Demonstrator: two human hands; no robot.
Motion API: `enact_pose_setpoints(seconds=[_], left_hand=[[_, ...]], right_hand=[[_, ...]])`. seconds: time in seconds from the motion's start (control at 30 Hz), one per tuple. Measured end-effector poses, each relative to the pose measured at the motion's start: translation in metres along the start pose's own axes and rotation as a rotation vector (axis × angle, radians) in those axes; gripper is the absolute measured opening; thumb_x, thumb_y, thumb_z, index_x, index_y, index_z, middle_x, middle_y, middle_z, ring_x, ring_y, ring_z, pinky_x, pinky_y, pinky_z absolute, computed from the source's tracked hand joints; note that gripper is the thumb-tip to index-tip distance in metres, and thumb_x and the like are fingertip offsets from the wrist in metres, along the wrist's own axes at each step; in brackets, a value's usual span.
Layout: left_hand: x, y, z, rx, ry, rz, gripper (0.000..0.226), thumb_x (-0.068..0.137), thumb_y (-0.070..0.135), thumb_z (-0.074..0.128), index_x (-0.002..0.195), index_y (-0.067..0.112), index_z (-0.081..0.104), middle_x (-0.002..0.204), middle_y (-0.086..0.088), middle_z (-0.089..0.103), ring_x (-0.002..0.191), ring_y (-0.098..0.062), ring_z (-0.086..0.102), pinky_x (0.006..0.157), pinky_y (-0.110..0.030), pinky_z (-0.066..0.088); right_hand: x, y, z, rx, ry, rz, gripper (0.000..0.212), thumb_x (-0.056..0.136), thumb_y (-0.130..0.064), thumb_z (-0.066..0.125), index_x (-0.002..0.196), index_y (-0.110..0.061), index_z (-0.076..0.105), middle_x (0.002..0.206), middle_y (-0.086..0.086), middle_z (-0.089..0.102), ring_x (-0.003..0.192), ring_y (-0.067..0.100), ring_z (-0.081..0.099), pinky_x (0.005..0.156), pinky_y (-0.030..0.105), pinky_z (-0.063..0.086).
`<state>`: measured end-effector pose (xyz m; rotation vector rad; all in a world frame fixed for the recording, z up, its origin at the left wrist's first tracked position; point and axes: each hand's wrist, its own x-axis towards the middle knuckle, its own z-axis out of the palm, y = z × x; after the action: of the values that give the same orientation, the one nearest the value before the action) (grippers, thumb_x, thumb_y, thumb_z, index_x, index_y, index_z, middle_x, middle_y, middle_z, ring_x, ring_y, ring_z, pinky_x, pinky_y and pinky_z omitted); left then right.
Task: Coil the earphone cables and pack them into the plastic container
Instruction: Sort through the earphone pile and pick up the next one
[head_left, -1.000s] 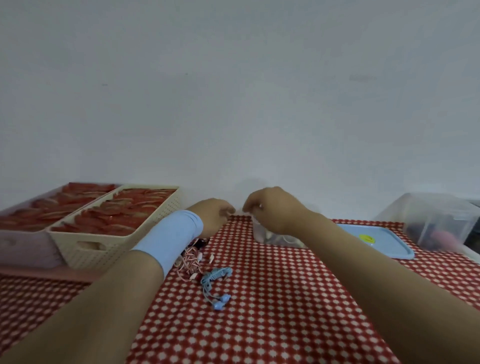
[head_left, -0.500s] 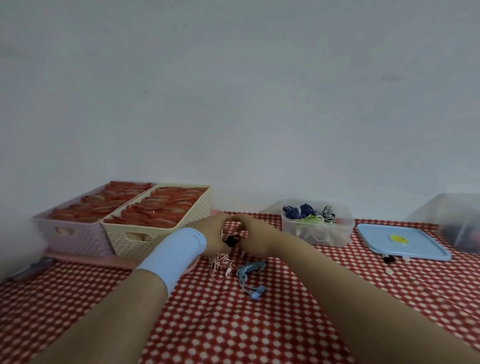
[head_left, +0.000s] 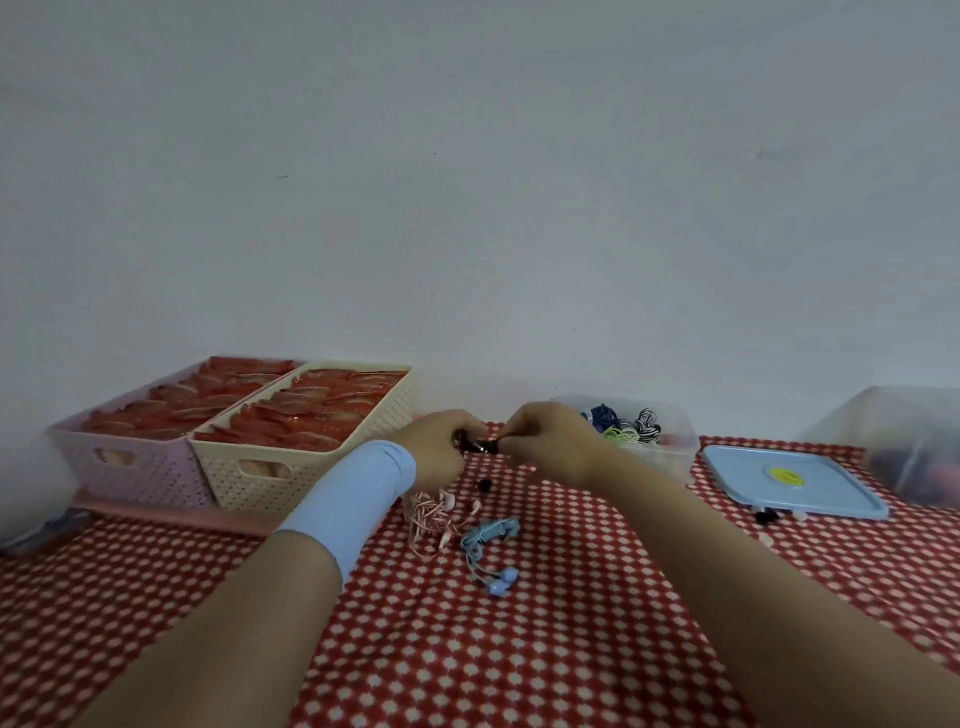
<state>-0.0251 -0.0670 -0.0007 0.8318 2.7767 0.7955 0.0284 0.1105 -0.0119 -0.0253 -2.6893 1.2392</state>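
Observation:
My left hand (head_left: 441, 447) and my right hand (head_left: 545, 441) meet above the checked tablecloth, both pinching a black earphone cable (head_left: 480, 447) between the fingertips. One black earbud (head_left: 484, 486) dangles just below. A pink earphone tangle (head_left: 434, 517) and a coiled blue earphone (head_left: 491, 551) lie on the cloth under my hands. Behind my right hand stands the clear plastic container (head_left: 680, 447) with several coiled cables inside. Its blue lid (head_left: 789, 480) lies to the right.
Two perforated baskets, pink (head_left: 130, 467) and cream (head_left: 291, 467), filled with red items stand at the back left. A larger clear tub (head_left: 909, 441) sits at the far right. Small earbud tips (head_left: 766, 517) lie by the lid. A red checked cloth (head_left: 519, 649) covers the table.
The view shifted so the baskets and container moved right in frame. My hands came together over the pink tangle, then drew slightly apart with the black cable stretched between them.

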Motion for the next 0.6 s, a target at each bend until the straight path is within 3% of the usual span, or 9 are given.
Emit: enact_pose_setpoints(seconds=[0.1, 0.2, 0.3, 0.4, 0.5, 0.6], left_hand=[[0.003, 0.025, -0.002, -0.129, 0.033, 0.101, 0.041, 0.088, 0.012, 0.065, 0.126, 0.028, 0.058, 0.125, 0.003, 0.062, 0.114, -0.015, 0.058, 0.105, -0.033, 0.044], [0.007, 0.053, 0.007, -0.168, 0.075, 0.191, 0.015, 0.091, 0.02, 0.066, 0.104, 0.027, 0.069, 0.107, 0.007, 0.068, 0.101, -0.012, 0.063, 0.099, -0.032, 0.048], [0.007, 0.075, 0.02, -0.265, 0.024, 0.191, 0.012, 0.091, 0.02, 0.067, 0.101, 0.021, 0.073, 0.094, 0.001, 0.073, 0.086, -0.017, 0.071, 0.09, -0.038, 0.056], [0.006, 0.106, 0.039, -0.485, -0.02, 0.168, 0.009, 0.091, 0.015, 0.069, 0.098, 0.016, 0.074, 0.094, -0.004, 0.074, 0.083, -0.019, 0.073, 0.081, -0.036, 0.06], [0.006, 0.126, 0.052, -0.685, -0.033, 0.137, 0.01, 0.089, 0.009, 0.07, 0.099, 0.01, 0.073, 0.09, -0.007, 0.074, 0.071, -0.013, 0.072, 0.067, -0.028, 0.061], [0.011, 0.144, 0.068, -0.651, -0.021, 0.151, 0.013, 0.086, 0.01, 0.074, 0.099, 0.007, 0.073, 0.088, -0.008, 0.074, 0.071, -0.012, 0.07, 0.069, -0.028, 0.06]], right_hand=[[-0.012, 0.002, -0.025, 0.158, 0.03, 0.032, 0.005, 0.097, -0.015, 0.061, 0.094, -0.015, 0.066, 0.089, 0.007, 0.073, 0.078, 0.022, 0.073, 0.071, 0.042, 0.06], [-0.031, 0.008, -0.054, 0.194, 0.027, 0.077, 0.006, 0.099, -0.013, 0.058, 0.102, -0.01, 0.063, 0.094, 0.011, 0.076, 0.072, 0.026, 0.073, 0.064, 0.039, 0.059], [-0.05, 0.02, -0.081, 0.139, 0.013, 0.103, 0.009, 0.099, -0.015, 0.058, 0.104, -0.013, 0.066, 0.093, 0.007, 0.076, 0.069, 0.022, 0.074, 0.059, 0.033, 0.057], [-0.071, 0.041, -0.11, 0.202, 0.005, 0.129, 0.018, 0.097, -0.024, 0.061, 0.114, -0.02, 0.068, 0.104, 0.003, 0.076, 0.082, 0.021, 0.075, 0.066, 0.033, 0.056], [-0.086, 0.056, -0.125, 0.224, -0.148, 0.146, 0.028, 0.093, -0.031, 0.068, 0.119, -0.021, 0.067, 0.111, 0.002, 0.077, 0.101, 0.019, 0.074, 0.086, 0.039, 0.059], [-0.098, 0.075, -0.137, 0.245, -0.19, 0.144, 0.02, 0.094, -0.015, 0.07, 0.113, -0.015, 0.069, 0.105, 0.009, 0.078, 0.098, 0.024, 0.074, 0.09, 0.038, 0.056]])
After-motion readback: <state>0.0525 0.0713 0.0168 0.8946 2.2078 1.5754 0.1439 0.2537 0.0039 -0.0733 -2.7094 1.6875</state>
